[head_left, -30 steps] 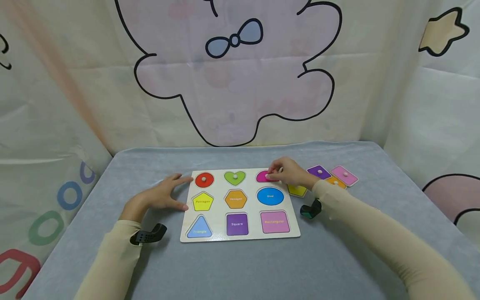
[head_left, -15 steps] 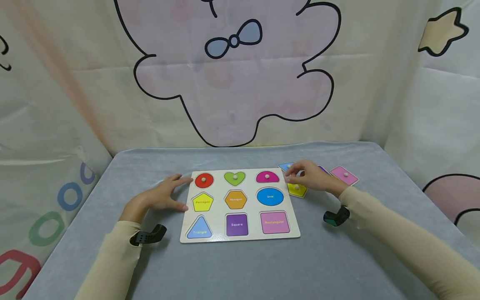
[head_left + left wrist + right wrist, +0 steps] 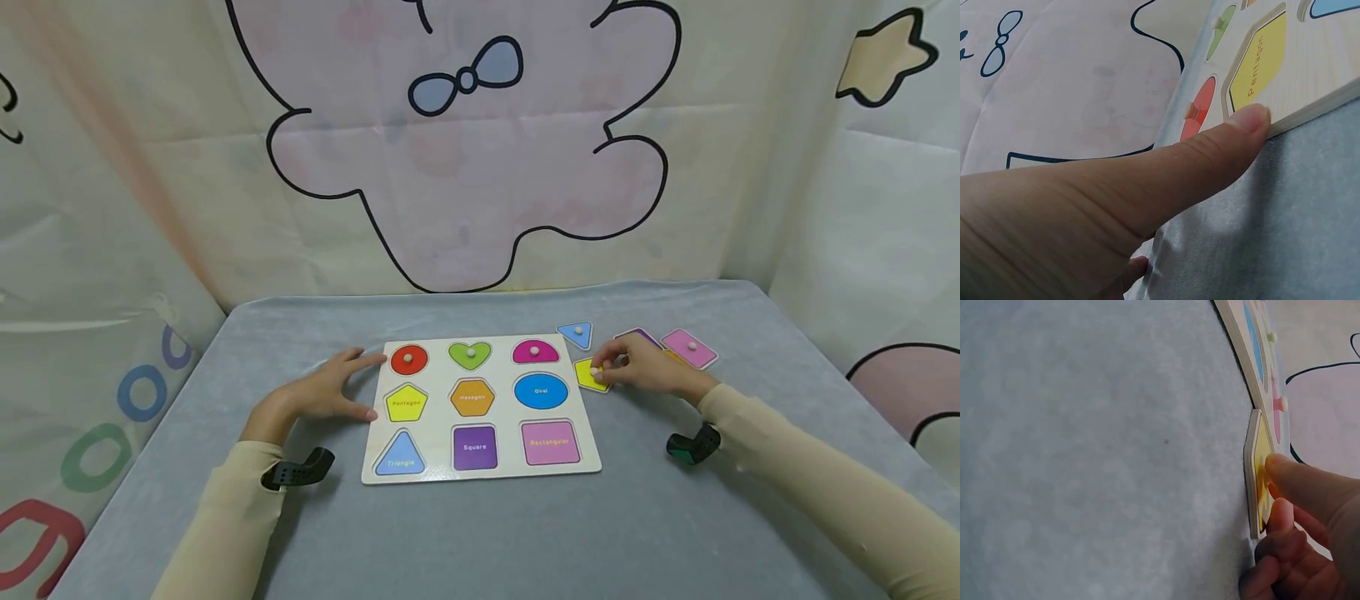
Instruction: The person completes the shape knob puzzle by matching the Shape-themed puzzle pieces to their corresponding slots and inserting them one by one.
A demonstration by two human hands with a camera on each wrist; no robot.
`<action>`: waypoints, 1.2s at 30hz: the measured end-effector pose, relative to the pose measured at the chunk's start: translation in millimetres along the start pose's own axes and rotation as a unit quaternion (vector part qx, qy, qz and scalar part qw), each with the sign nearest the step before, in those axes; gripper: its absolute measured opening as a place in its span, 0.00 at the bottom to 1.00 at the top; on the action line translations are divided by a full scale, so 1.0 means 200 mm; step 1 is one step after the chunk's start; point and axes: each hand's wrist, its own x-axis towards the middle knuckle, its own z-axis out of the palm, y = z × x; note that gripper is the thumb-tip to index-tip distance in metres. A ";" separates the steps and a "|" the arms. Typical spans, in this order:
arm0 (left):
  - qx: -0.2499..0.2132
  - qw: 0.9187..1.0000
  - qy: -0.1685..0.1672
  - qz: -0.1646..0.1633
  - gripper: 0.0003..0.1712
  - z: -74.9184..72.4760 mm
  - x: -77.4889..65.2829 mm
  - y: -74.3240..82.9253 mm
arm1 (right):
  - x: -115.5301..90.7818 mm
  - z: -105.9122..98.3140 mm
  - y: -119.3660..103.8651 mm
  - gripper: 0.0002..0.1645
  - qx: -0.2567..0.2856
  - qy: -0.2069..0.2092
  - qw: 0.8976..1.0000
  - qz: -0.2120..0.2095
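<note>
A white shape puzzle board [image 3: 438,429] lies on the table. Red circle [image 3: 408,359], green heart [image 3: 470,357] and magenta half-circle [image 3: 536,351] knobbed pieces sit in its back row. The recesses below show printed shapes such as Pentagon [image 3: 407,403]. My left hand [image 3: 322,389] rests at the board's left edge, fingers spread; in the left wrist view its thumb [image 3: 1235,134] touches the edge by the pentagon recess. Just right of the board, my right hand [image 3: 647,365] pinches the knob of a yellow pentagon puzzle piece [image 3: 584,375], its side upright in the right wrist view [image 3: 1252,469].
Behind the yellow piece lies a blue triangle piece [image 3: 576,334] near the board's corner. A pink rectangle piece [image 3: 691,348] and a purple piece [image 3: 639,334] lie beyond the right hand, with an orange piece mostly hidden. A printed curtain [image 3: 465,183] closes off the back.
My right hand has let go of the magenta half-circle in the board and moved right to the yellow pentagon piece. The blue triangle has come into sight. My left hand stays put.
</note>
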 end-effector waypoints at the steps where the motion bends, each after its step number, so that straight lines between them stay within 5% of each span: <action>1: 0.000 1.000 0.000 0.001 0.57 0.00 0.00 0.00 | 0.00 0.00 0.00 0.09 -0.002 0.003 1.000 0.001; 17: 0.007 1.000 -0.004 0.007 0.57 0.01 0.00 0.00 | -0.02 -0.01 -0.02 0.12 -0.009 0.025 1.000 0.014; 26: 0.010 1.000 0.000 0.010 0.57 0.00 0.01 -0.01 | 0.03 -0.04 -0.09 0.11 -0.010 0.058 0.998 -0.006; 36: 0.010 1.000 -0.002 0.008 0.57 0.00 0.01 -0.01 | 0.10 0.01 -0.17 0.12 0.008 0.046 0.999 -0.017</action>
